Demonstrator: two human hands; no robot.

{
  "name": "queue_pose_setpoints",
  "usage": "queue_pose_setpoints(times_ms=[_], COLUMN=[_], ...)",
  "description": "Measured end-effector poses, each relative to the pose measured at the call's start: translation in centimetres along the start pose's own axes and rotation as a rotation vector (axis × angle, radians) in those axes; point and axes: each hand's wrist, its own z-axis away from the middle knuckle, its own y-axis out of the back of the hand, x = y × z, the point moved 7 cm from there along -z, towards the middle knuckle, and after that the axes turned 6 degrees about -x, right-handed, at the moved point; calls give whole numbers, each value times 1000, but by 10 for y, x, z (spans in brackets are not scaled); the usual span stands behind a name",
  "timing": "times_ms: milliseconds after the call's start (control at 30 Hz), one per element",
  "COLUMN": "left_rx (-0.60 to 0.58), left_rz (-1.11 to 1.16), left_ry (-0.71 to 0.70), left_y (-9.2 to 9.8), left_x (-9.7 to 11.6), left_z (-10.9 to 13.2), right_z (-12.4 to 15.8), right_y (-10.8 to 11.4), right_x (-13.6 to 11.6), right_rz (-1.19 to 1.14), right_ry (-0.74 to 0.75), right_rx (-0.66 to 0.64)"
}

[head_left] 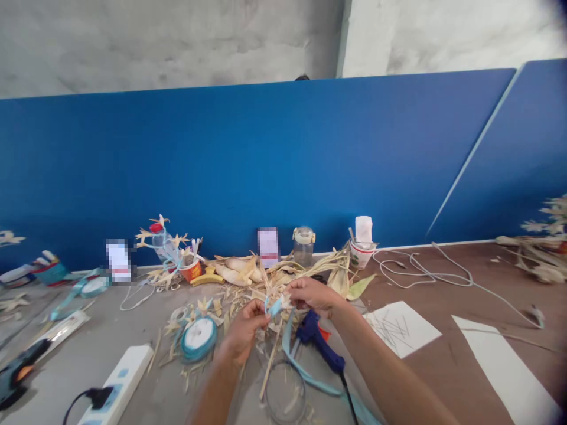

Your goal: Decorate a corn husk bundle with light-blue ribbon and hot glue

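Light blue ribbon (275,307) is pinched by my left hand (244,330), which is closed at the ribbon's left side. My right hand (315,297) is also closed, its fingertips against a pale, husk-like bit beside the ribbon; exactly what they grip is hidden. Below my right hand lies a dark blue hot glue gun (319,342). A longer strip of light blue ribbon (316,383) curves down past it. Left of my left hand rests a spool of blue ribbon (198,337). A thin clear ring (305,394) and a stick (269,369) lie in front.
Dried corn husks (239,270) are piled behind my hands, near a glass jar (303,248) and a paper cup (362,254). At left are a power strip (126,375) and another glue gun (20,372). Paper with thin sticks (402,327) and white cable (436,276) lie right.
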Motion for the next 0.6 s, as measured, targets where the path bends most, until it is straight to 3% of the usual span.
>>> queue_pose_setpoints(times_ms=[133, 200, 300, 433, 600], left_rx=[-54, -53, -43, -57, -77], left_rz=[-37, -27, 12, 25, 93], left_ry=[11, 12, 23, 18, 8], left_y=[-2, -2, -1, -4, -6], left_x=[-1, -2, -4, -6, -8], left_z=[0, 0, -1, -1, -1], right_z=[-2, 1, 13, 42, 62], right_y=[-1, -1, -4, -20, -53], right_x=[-5, -10, -28, -70, -88], right_rz=[-119, -56, 265, 802, 1212], right_ry=[-13, -1, 64, 254, 269], right_rx=[-75, -77, -17, 234, 274])
